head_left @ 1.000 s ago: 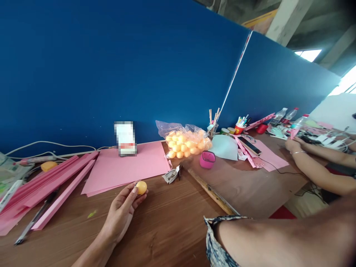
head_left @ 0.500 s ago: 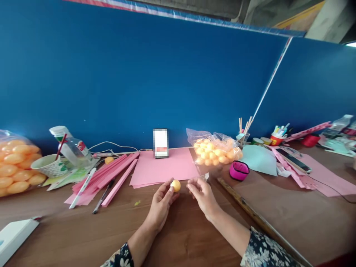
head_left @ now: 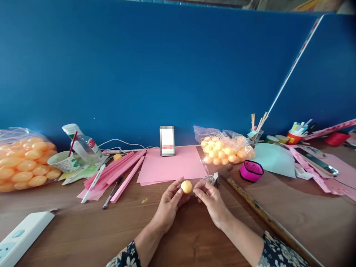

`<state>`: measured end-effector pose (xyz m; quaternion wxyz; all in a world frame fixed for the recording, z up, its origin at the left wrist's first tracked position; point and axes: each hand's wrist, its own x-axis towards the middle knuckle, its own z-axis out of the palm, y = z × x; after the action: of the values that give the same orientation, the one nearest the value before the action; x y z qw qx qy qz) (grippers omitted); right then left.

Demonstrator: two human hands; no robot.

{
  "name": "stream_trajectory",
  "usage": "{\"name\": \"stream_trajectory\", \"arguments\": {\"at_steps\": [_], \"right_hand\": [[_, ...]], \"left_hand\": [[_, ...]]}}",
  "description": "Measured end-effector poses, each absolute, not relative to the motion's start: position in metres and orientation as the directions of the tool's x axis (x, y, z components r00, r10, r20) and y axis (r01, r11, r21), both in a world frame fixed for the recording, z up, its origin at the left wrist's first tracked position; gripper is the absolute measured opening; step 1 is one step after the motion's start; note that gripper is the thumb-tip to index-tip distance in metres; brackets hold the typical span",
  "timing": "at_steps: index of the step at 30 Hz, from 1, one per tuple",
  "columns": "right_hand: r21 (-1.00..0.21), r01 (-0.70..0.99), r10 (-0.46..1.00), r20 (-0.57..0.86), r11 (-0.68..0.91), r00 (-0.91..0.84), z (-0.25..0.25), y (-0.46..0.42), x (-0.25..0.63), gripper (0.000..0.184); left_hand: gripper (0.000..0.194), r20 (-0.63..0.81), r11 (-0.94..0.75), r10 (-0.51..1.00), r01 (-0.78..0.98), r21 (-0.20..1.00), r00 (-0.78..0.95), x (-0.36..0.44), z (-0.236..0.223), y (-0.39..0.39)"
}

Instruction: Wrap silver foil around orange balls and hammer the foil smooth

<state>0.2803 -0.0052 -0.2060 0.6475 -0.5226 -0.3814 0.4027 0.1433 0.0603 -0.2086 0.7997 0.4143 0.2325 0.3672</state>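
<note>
Between the thumb and fingers of my left hand (head_left: 167, 205) is a small orange ping-pong ball (head_left: 186, 187), held above the brown table (head_left: 178, 244). My right hand (head_left: 213, 203) is closed in a pinch just right of the ball, apart from it. Whatever its fingertips hold is too small to name. Right behind that hand lies a small clear packet (head_left: 212, 178), partly hidden. Pink paper sheets (head_left: 172, 167) lie flat beyond both hands, and a clear bag of orange balls (head_left: 222, 150) rests behind to the right.
Pink paper strips (head_left: 119, 168), a white pen (head_left: 93, 184) and a larger bag of orange balls (head_left: 27, 163) are at left, with a power strip (head_left: 25, 237) in front. A phone (head_left: 167, 141) stands upright behind. Rightward are a magenta band (head_left: 251, 171) and a wooden strip (head_left: 258, 211).
The view has shifted, so most things sit elsewhere in the picture. My left hand still holds the ball, which shows more of its face. My right hand stays pinched beside it.
</note>
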Motion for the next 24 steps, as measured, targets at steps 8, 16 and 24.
{"name": "stream_trajectory", "arguments": {"at_steps": [8,16,24], "right_hand": [[-0.977,-0.177,0.944,0.054,0.117,0.324,-0.206,-0.0062,0.2791,0.015],[-0.985,-0.118,0.947,0.08,0.122,0.31,-0.2054,-0.0079,0.2785,0.013],[-0.986,-0.108,0.944,0.089,0.129,0.317,-0.2041,-0.0071,0.2794,0.013]], "left_hand": [[0.035,-0.041,0.341,0.77,-0.356,0.87,0.637,0.1436,-0.2063,0.0588],[0.036,-0.022,0.276,0.796,-0.33,0.903,0.604,0.1453,-0.2068,0.0589],[0.037,-0.016,0.256,0.771,-0.287,0.923,0.637,0.144,-0.208,0.0602]]}}
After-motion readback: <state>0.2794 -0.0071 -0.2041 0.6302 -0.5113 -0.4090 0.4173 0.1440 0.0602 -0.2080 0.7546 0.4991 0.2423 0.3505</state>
